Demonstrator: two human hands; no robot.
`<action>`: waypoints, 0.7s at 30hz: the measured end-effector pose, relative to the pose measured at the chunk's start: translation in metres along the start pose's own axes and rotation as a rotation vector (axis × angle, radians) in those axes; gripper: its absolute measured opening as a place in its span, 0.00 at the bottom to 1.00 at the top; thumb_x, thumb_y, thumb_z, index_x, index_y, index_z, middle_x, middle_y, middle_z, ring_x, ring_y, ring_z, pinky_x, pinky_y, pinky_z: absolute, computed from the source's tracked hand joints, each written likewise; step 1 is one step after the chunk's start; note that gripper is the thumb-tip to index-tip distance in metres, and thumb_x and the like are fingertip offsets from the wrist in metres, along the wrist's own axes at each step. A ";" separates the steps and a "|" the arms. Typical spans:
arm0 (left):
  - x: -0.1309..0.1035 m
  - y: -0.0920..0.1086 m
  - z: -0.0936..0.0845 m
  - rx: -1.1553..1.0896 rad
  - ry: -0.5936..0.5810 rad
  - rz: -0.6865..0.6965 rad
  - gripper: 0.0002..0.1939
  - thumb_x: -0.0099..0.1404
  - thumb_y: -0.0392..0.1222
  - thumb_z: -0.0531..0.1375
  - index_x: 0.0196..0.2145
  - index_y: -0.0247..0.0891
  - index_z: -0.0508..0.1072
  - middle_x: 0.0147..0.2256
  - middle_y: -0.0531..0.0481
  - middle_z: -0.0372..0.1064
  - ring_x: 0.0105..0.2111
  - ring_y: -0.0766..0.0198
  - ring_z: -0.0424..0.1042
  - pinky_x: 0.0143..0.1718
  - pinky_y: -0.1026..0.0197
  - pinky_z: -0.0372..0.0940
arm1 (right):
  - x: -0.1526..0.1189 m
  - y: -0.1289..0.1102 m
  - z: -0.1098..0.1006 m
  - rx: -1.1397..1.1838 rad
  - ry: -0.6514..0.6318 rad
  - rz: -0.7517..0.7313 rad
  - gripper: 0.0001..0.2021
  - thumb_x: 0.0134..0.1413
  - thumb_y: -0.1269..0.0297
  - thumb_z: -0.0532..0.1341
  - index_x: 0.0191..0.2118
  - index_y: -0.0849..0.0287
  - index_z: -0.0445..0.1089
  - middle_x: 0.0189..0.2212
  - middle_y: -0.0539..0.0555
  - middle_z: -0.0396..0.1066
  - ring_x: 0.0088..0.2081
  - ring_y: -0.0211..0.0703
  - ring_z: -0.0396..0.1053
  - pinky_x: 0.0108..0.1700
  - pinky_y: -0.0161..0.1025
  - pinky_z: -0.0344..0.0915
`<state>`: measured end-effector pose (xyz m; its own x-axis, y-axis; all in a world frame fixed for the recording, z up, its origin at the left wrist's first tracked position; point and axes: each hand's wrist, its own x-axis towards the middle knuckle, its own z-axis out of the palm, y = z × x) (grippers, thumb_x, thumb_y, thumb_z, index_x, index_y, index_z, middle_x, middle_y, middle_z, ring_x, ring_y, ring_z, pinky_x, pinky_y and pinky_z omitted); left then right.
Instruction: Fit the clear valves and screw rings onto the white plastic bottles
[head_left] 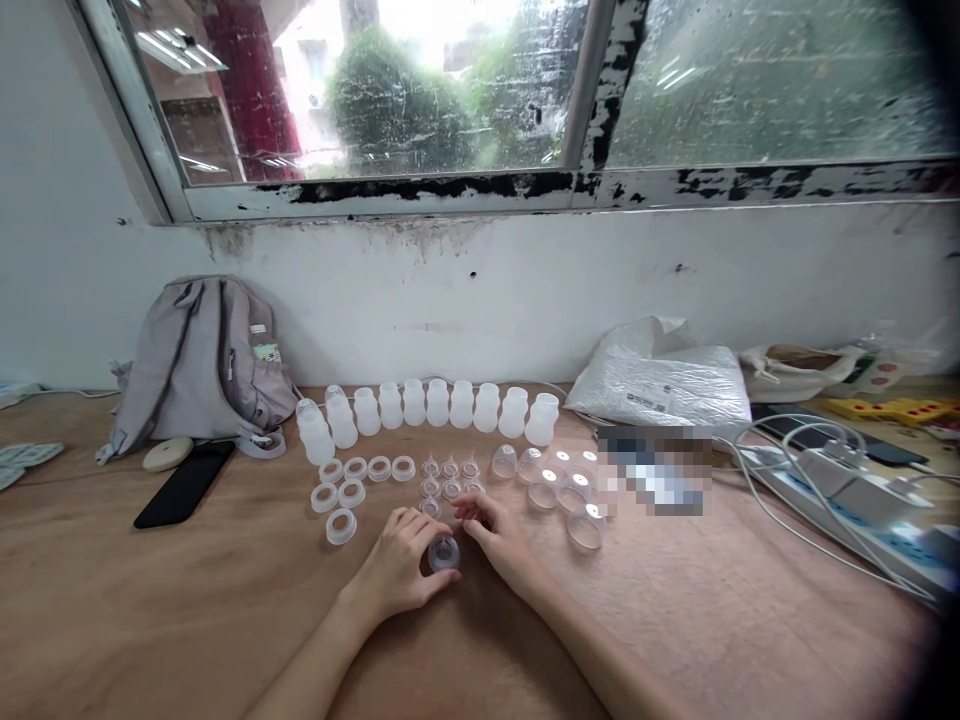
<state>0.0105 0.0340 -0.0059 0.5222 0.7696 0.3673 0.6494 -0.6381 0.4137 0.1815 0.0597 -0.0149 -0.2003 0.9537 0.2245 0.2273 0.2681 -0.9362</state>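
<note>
Showing: two bare hands meeting over a small part near the front edge of the worktop [150,620].
Left hand [401,575]: fingers curled and pinched on a ring with nipple [444,553], which rests on or just above the wood; contact with the surface cannot be told.
Right hand [501,540]: fingers loosely spread, tips just beside the same part, not visibly clamped on anything.
Held part: a translucent collar with a clear teat seated in it, lying between the two hands, in front of the loose parts.
Bottles [427,405]: a curved row of frosted bodies toward the back edge, upright, touching or nearly so.
Rings [352,490]: white collars in a cluster left of centre, well clear of the hands.
Nipples [450,478]: small clear teats in short rows just behind the fingertips.
Caps [570,495]: clear domes right of centre, some tipped.
Left end: a grey backpack [202,365] against the wall, a black phone [184,485] flat beside it.
Right end: a white bag [660,380], a power strip [847,500] with cables.
Handling note: judged from the grip, the teat seats best if the collar is steadied by its rim while the other fingers press the flange evenly all round; a lopsided push would likely leave it crooked.
</note>
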 end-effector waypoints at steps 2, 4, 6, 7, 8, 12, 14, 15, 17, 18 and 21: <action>0.000 0.000 0.000 0.000 -0.005 -0.002 0.18 0.49 0.45 0.62 0.38 0.40 0.66 0.37 0.50 0.67 0.38 0.58 0.63 0.43 0.54 0.54 | 0.000 0.000 0.000 -0.002 -0.002 0.005 0.14 0.40 0.76 0.51 0.34 0.60 0.67 0.28 0.51 0.68 0.32 0.39 0.64 0.35 0.36 0.61; 0.000 0.000 -0.001 0.000 -0.008 -0.003 0.18 0.49 0.46 0.62 0.37 0.40 0.66 0.36 0.49 0.67 0.38 0.58 0.62 0.44 0.54 0.53 | 0.000 0.000 0.000 -0.003 -0.005 0.005 0.13 0.40 0.76 0.51 0.34 0.60 0.67 0.28 0.52 0.68 0.32 0.40 0.64 0.35 0.36 0.61; 0.001 0.001 -0.003 -0.002 -0.002 -0.004 0.19 0.49 0.48 0.62 0.39 0.40 0.66 0.37 0.49 0.67 0.39 0.58 0.62 0.44 0.54 0.53 | 0.001 0.001 0.000 -0.003 -0.004 -0.004 0.13 0.41 0.76 0.51 0.34 0.60 0.67 0.28 0.51 0.68 0.32 0.39 0.65 0.35 0.36 0.61; 0.001 0.002 -0.004 -0.006 0.006 -0.007 0.20 0.49 0.49 0.62 0.40 0.40 0.66 0.38 0.48 0.66 0.39 0.58 0.62 0.43 0.54 0.54 | 0.001 0.001 0.000 -0.003 -0.003 -0.009 0.13 0.41 0.76 0.51 0.34 0.60 0.67 0.28 0.51 0.68 0.32 0.39 0.65 0.35 0.36 0.61; 0.001 0.002 -0.005 -0.011 0.016 -0.011 0.21 0.50 0.49 0.61 0.41 0.41 0.66 0.39 0.48 0.66 0.39 0.58 0.62 0.43 0.54 0.54 | 0.001 0.001 0.001 -0.004 -0.002 -0.013 0.13 0.41 0.76 0.51 0.34 0.60 0.67 0.28 0.51 0.68 0.31 0.39 0.65 0.35 0.36 0.61; 0.002 0.001 -0.004 -0.046 0.048 -0.022 0.08 0.58 0.44 0.55 0.34 0.41 0.69 0.35 0.49 0.67 0.37 0.61 0.62 0.41 0.57 0.55 | 0.001 0.002 0.001 -0.025 -0.002 -0.015 0.15 0.39 0.77 0.50 0.34 0.60 0.67 0.28 0.51 0.68 0.31 0.39 0.64 0.34 0.36 0.61; 0.002 0.000 0.000 -0.098 0.068 -0.049 0.07 0.60 0.41 0.52 0.31 0.39 0.69 0.32 0.50 0.67 0.35 0.62 0.63 0.39 0.59 0.55 | 0.000 0.001 0.001 -0.054 -0.011 -0.024 0.17 0.36 0.78 0.49 0.34 0.59 0.67 0.28 0.51 0.68 0.30 0.38 0.64 0.34 0.35 0.61; 0.002 -0.001 0.002 -0.136 0.094 -0.083 0.08 0.61 0.40 0.51 0.30 0.39 0.69 0.31 0.50 0.68 0.33 0.63 0.63 0.38 0.60 0.56 | 0.000 0.000 0.001 -0.073 -0.023 -0.039 0.18 0.35 0.79 0.48 0.34 0.59 0.67 0.28 0.50 0.68 0.30 0.38 0.64 0.34 0.35 0.61; 0.004 -0.001 0.004 -0.238 0.163 -0.189 0.09 0.62 0.41 0.49 0.29 0.38 0.67 0.28 0.51 0.67 0.30 0.64 0.64 0.35 0.62 0.57 | -0.003 -0.003 0.002 -0.116 -0.061 -0.098 0.21 0.34 0.80 0.48 0.36 0.58 0.66 0.29 0.50 0.67 0.30 0.37 0.63 0.34 0.34 0.61; 0.004 -0.001 0.005 -0.304 0.193 -0.245 0.10 0.62 0.42 0.49 0.29 0.37 0.67 0.27 0.51 0.67 0.28 0.65 0.64 0.32 0.63 0.57 | -0.005 -0.005 0.002 -0.141 -0.079 -0.141 0.21 0.34 0.80 0.49 0.37 0.57 0.65 0.30 0.50 0.67 0.30 0.37 0.63 0.34 0.34 0.61; 0.007 -0.001 0.004 -0.503 0.230 -0.352 0.12 0.62 0.45 0.48 0.29 0.37 0.65 0.25 0.53 0.65 0.24 0.67 0.64 0.27 0.66 0.57 | -0.011 -0.010 0.006 -0.216 -0.094 -0.271 0.20 0.37 0.79 0.52 0.40 0.56 0.63 0.32 0.50 0.66 0.31 0.37 0.63 0.35 0.33 0.60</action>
<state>0.0163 0.0400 -0.0071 0.1583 0.9455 0.2847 0.3932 -0.3248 0.8602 0.1759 0.0453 -0.0095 -0.3650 0.8302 0.4214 0.3482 0.5415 -0.7652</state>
